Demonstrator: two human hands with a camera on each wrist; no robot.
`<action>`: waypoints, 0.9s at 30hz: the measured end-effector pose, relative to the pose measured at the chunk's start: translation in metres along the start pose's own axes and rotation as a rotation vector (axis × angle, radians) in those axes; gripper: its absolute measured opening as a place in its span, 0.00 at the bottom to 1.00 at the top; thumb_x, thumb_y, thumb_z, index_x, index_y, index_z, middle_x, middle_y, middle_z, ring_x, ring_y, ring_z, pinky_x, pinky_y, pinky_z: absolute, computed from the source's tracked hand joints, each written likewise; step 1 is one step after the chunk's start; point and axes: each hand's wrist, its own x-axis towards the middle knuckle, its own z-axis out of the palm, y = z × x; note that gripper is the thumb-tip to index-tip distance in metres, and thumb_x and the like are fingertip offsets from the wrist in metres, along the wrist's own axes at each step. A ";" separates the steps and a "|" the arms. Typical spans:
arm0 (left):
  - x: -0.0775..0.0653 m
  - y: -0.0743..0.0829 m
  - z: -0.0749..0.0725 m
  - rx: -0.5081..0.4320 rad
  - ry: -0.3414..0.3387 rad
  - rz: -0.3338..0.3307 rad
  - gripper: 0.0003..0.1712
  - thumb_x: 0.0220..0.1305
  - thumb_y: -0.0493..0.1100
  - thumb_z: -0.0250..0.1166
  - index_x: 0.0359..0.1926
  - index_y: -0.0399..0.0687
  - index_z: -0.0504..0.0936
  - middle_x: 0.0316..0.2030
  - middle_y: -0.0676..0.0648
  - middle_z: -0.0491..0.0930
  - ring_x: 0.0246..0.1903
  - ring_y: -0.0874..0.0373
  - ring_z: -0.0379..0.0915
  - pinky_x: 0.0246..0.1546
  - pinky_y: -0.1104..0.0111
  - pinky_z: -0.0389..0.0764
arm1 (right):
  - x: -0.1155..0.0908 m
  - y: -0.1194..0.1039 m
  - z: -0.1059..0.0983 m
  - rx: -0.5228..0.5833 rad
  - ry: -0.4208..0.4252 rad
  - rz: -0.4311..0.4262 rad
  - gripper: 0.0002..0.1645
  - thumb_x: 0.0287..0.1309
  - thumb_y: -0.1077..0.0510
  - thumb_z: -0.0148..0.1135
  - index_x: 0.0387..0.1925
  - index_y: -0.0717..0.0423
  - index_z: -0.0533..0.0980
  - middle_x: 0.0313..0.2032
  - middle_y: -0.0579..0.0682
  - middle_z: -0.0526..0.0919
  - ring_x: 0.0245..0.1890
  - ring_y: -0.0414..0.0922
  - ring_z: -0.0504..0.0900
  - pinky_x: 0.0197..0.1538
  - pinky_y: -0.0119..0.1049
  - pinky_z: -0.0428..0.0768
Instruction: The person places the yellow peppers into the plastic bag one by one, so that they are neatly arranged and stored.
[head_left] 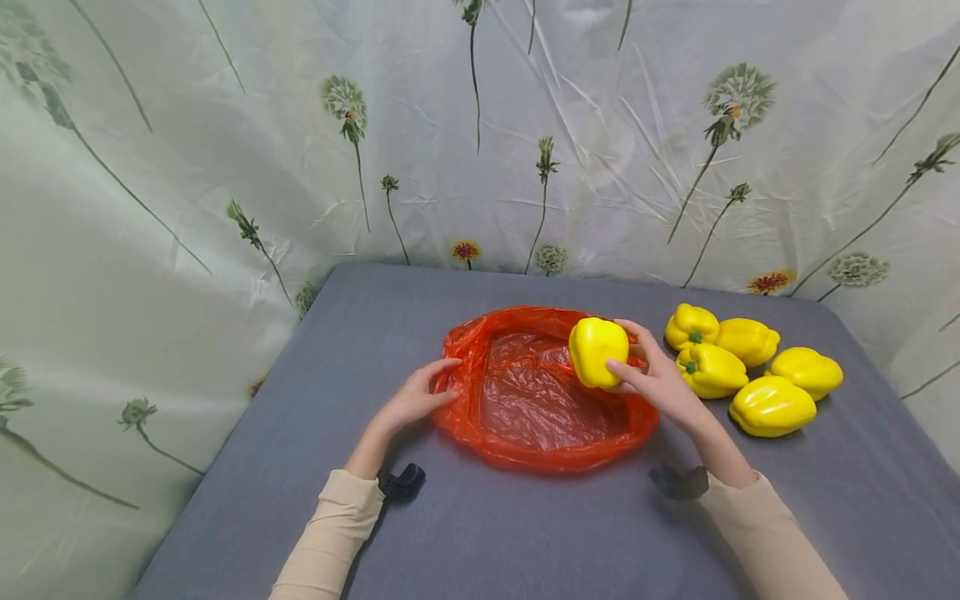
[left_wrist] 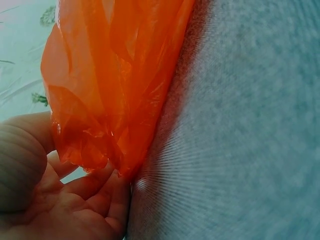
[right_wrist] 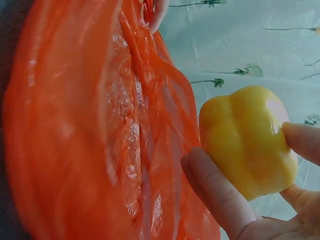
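A red plastic bag lies on the grey surface with its mouth spread wide, facing up. At its left rim is my left hand, thumb and forefinger apart against the plastic. In the left wrist view, the bag's crumpled side covers some of that hand's fingertips. My right hand holds a yellow bell pepper between thumb and fingers above the bag's right side. The right wrist view shows the pepper upright against the curtain, beside the bag's raised rim.
Several more yellow bell peppers lie grouped on the grey cloth-covered table, right of the bag. A pale curtain with printed flowers hangs behind the table and along its left side. A dark band sits on each wrist.
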 end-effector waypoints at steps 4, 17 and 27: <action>0.000 0.000 0.000 0.001 0.006 0.008 0.30 0.59 0.37 0.61 0.63 0.37 0.67 0.62 0.32 0.68 0.63 0.38 0.62 0.64 0.46 0.64 | 0.011 -0.003 0.005 -0.004 -0.005 0.005 0.42 0.63 0.47 0.55 0.71 0.42 0.44 0.62 0.67 0.60 0.55 0.60 0.72 0.49 0.51 0.82; 0.001 0.002 0.002 0.020 -0.002 -0.032 0.31 0.60 0.38 0.61 0.64 0.40 0.66 0.65 0.34 0.65 0.66 0.37 0.58 0.67 0.46 0.59 | 0.041 -0.013 0.019 0.010 -0.066 0.036 0.42 0.63 0.47 0.55 0.71 0.46 0.46 0.63 0.67 0.61 0.55 0.59 0.73 0.49 0.52 0.81; 0.002 0.002 0.003 0.024 -0.002 -0.031 0.31 0.59 0.38 0.62 0.64 0.40 0.67 0.64 0.34 0.66 0.66 0.38 0.58 0.67 0.46 0.60 | 0.061 -0.006 0.035 0.038 -0.081 0.052 0.40 0.63 0.50 0.56 0.70 0.48 0.47 0.59 0.68 0.64 0.56 0.59 0.71 0.50 0.52 0.81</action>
